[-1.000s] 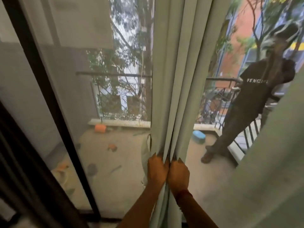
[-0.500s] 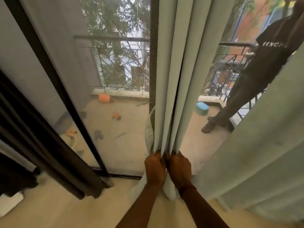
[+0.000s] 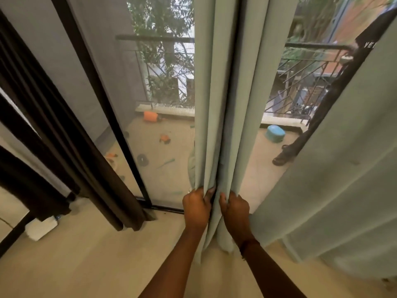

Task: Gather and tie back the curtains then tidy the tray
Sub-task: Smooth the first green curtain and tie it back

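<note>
Folds of the pale curtain [image 3: 214, 104], right of the dark door frame [image 3: 96, 93], were clenched in the left hand [image 3: 196, 208] and right hand [image 3: 235, 211]; a slackened grip could have let them spread before tying.

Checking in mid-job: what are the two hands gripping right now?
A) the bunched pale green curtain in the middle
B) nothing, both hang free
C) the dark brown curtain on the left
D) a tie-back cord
A: the left hand and the right hand sit side by side, fingers curled into the folds of the bunched pale green curtain, while the dark brown curtain hangs untouched off to the left.
</note>
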